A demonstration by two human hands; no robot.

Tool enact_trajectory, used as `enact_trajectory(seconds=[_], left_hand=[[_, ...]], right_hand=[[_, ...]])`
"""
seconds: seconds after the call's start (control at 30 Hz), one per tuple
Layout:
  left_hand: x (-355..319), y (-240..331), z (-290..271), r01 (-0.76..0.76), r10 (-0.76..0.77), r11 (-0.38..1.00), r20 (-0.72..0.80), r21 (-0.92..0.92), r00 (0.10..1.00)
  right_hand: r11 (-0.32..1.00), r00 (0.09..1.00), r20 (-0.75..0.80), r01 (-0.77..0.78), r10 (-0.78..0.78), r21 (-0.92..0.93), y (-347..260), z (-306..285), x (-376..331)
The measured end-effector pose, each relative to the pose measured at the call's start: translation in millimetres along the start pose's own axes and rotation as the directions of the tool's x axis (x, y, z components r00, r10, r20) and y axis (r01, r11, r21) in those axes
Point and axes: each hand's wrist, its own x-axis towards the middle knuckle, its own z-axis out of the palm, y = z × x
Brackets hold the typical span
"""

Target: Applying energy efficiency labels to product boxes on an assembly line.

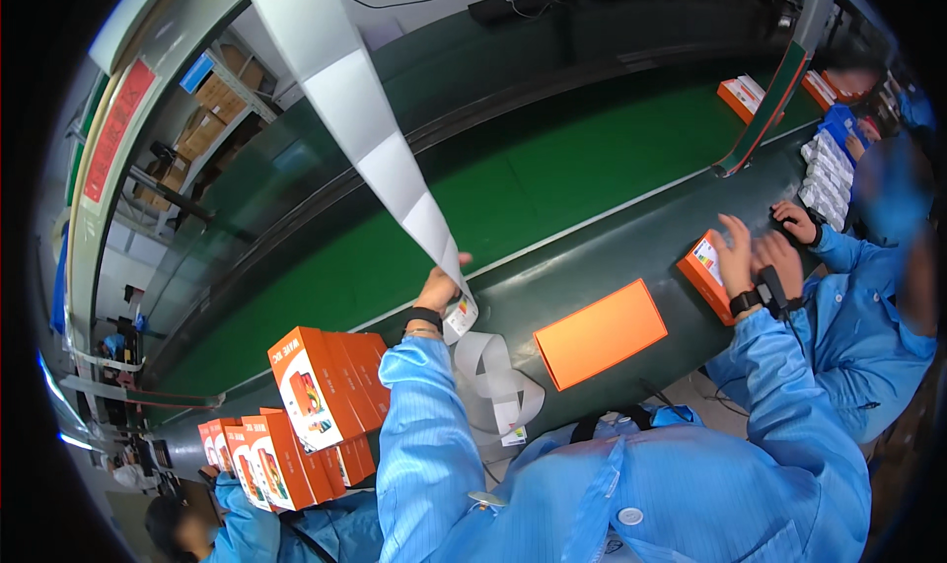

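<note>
My left hand (437, 293), with a dark band at the wrist, is closed on a long strip of white labels (380, 149). The strip comes down from the upper left past the hand, and its loose end (493, 371) curls on the dark table below. My right hand (734, 257) has its fingers stretched out along an orange box (706, 275) with a label on its white face. The palm side is hidden, and the fingers look against the box without wrapping round it. Between my arms lies a plain-topped orange box (602, 333).
Printed orange boxes (326, 386) stand stacked beside my left forearm. Beyond the table edge runs a green conveyor belt (513, 198) carrying boxes (747, 98) at far right. A co-worker's hand (779, 263) is close to my right hand. Wrapped white packets (827, 174) lie beyond. Another person sits lower left.
</note>
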Motion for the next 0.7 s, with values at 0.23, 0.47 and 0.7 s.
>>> enact_trajectory(seconds=[0.23, 0.47, 0.7], left_hand=[[-71, -29, -38, 0.124, -0.198, 0.939, 0.208, 0.321, 0.958], [-164, 5, -24, -0.001, 0.013, 0.998, -0.168, 0.071, 0.986], [-221, 70, 20, -0.178, 0.088, 0.960, -0.373, -0.215, 0.924]], right_hand=[[0.776, 0.810, 0.260, 0.331, -0.525, 0.537, -221, 28, -49], [0.600, 0.528, 0.379, 0.347, -0.760, 0.721, -291, 61, -125], [0.572, 0.497, 0.428, 0.179, -0.755, 0.800, -314, 49, -135]])
